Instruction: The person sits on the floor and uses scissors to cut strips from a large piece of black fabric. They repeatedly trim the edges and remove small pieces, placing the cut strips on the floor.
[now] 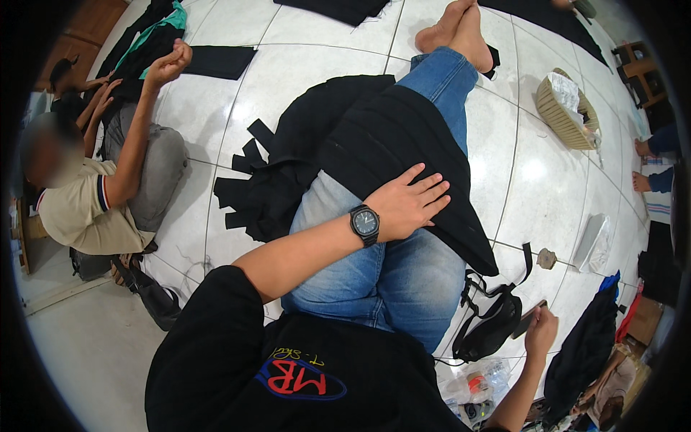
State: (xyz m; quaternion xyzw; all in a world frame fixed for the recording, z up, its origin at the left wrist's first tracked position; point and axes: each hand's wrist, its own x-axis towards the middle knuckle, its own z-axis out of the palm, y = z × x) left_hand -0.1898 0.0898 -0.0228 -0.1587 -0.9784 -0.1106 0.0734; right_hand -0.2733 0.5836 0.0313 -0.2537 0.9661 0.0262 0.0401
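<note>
Black cloth (389, 137) lies across my lap and over my jeans, with stitched lines running along it. My left hand (412, 207) rests flat on this cloth, fingers spread, and a black watch (365, 222) is on that wrist. Out to the right, above the floor, my right hand (541, 332) is closed; whatever is between its fingers is too small to make out. A dark flat object (526, 324) shows right beside that hand, and I cannot tell whether they touch. More black cloth with loose strips (248, 194) spreads on the floor left of my legs.
A black strapped bag (491, 327) lies right of my thigh. Farther right are a woven basket (565, 108), a plastic-wrapped white item (594, 243) and dark clothing (576, 353). At left, a person in a beige shirt (90, 205) sits beside a black handbag (155, 295).
</note>
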